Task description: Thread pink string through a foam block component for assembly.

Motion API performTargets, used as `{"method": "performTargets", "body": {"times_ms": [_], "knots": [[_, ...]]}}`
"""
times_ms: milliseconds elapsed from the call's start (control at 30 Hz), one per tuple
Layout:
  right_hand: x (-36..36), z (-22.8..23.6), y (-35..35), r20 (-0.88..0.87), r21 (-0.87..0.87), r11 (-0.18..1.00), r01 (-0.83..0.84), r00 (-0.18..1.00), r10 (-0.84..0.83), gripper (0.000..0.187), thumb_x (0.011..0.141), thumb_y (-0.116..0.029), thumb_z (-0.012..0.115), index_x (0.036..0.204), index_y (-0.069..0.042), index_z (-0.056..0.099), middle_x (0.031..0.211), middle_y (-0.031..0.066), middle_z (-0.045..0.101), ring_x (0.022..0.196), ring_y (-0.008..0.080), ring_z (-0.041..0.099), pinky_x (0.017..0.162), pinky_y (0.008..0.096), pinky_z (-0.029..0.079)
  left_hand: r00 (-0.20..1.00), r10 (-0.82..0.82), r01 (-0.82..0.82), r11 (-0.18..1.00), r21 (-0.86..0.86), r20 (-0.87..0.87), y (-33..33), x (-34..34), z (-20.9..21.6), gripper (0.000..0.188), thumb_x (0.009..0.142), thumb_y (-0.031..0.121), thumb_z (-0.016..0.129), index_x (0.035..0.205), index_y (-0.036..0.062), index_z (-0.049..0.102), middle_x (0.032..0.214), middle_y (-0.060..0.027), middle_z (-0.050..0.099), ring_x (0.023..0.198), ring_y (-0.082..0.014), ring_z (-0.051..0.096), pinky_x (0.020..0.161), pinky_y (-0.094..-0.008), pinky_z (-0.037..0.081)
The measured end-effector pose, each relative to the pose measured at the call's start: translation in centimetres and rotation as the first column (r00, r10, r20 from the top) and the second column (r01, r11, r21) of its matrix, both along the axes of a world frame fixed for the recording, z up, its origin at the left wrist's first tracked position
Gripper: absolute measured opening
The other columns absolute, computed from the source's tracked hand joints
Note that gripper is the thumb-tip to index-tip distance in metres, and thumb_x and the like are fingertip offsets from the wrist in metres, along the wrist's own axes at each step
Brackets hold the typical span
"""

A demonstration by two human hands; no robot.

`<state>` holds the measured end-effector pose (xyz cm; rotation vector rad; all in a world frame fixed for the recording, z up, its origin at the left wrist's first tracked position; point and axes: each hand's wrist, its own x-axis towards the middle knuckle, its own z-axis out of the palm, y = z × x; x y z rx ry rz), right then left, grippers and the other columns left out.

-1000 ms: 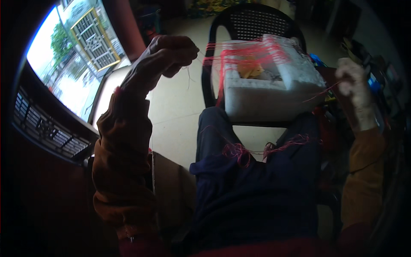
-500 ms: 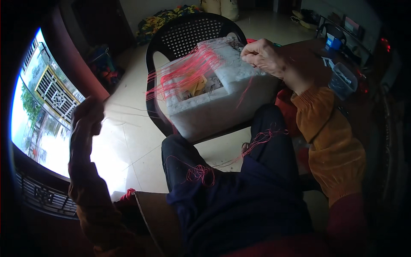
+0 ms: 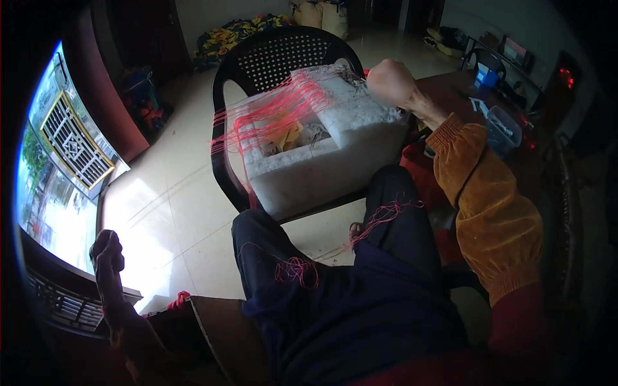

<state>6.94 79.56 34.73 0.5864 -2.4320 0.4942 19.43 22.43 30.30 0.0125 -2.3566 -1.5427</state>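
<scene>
My left hand (image 3: 108, 251) is at the lower left, dark against the bright floor, with its fingers curled closed. What it holds, if anything, is too dim to make out; faint thin lines run over the floor between it and the chair. My right hand (image 3: 390, 83) hangs over the right back corner of a white foam box (image 3: 322, 170), its fingers smeared by motion. Many pink threads (image 3: 283, 106) lie across the box's top left and over the chair arm. Yellowish paper (image 3: 288, 135) shows in the box's opening. A tangle of pink thread (image 3: 297, 273) rests on my lap.
The box stands on a black plastic chair (image 3: 222, 151) before my knees. A brown table (image 3: 444, 90) at the right bears a clear plastic tub (image 3: 502, 132) and a blue box (image 3: 486, 76). Beside my left thigh is a cardboard box (image 3: 225, 328). Colourful cloth (image 3: 241, 40) is piled behind.
My left hand has dropped down and toward me. The right hand has moved slightly left and blurred. Some pink thread now hangs down the box's front left corner.
</scene>
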Motion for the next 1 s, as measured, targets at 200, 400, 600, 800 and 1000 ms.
{"method": "performTargets", "body": {"times_ms": [200,400,600,800,1000], "knots": [[-0.9,0.9,-0.7,-0.045,0.110,0.994,0.025,0.999,-0.020,0.021,0.072,-0.004,0.050,0.055,0.003,0.040,0.045,0.0061,0.034,0.043,0.0115,0.038,0.048,0.0307,0.038,0.998,-0.027,0.031,0.996,-0.080,0.050,-0.4,0.2,-4.1,0.030,0.087,0.023,0.049,0.061,0.0136,0.037,0.053,0.0055,0.025,0.043,-0.0039,0.020,0.040,-0.0235,0.014],[-3.1,2.1,-1.1,-0.012,0.197,0.980,0.007,1.000,-0.004,0.021,0.071,-0.006,0.052,0.057,0.005,0.041,0.047,0.0089,0.034,0.045,0.0133,0.039,0.049,0.0339,0.036,1.000,0.008,-0.007,0.996,-0.088,0.017,-0.9,-0.3,-5.9,0.031,0.088,0.025,0.049,0.061,0.0125,0.037,0.053,0.0044,0.027,0.043,-0.0049,0.020,0.040,-0.0236,0.014],[-7.2,0.6,-2.2,0.093,0.190,0.950,-0.249,0.967,0.235,0.021,0.071,-0.008,0.055,0.058,0.004,0.044,0.051,0.0094,0.038,0.048,0.0153,0.041,0.049,0.0343,0.035,0.999,0.041,-0.044,0.994,-0.102,-0.035,-1.2,-1.3,-7.0,0.032,0.089,0.024,0.048,0.062,0.0122,0.037,0.053,0.0043,0.027,0.043,-0.0052,0.020,0.040,-0.0232,0.015],[-12.3,-1.1,-0.6,0.174,0.215,0.770,-0.601,0.799,0.576,0.018,0.067,-0.014,0.068,0.076,-0.005,0.055,0.070,0.0070,0.053,0.059,0.0215,0.051,0.052,0.0317,0.041,1.000,0.017,-0.017,0.999,0.038,0.015,-2.0,-2.7,-5.2,0.031,0.091,0.024,0.047,0.064,0.0117,0.038,0.055,0.0044,0.029,0.044,-0.0054,0.020,0.040,-0.0231,0.016],[-17.8,-4.5,1.0,0.299,0.043,0.580,-0.813,0.565,0.769,0.015,0.071,-0.013,0.066,0.076,-0.005,0.055,0.066,0.0063,0.050,0.058,0.0192,0.049,0.052,0.0308,0.040,0.996,0.001,0.010,0.991,0.130,-0.088,-1.0,-3.9,-2.7,0.026,0.094,0.022,0.045,0.070,0.0127,0.040,0.057,0.0066,0.027,0.046,-0.0026,0.020,0.041,-0.0215,0.016]]}}
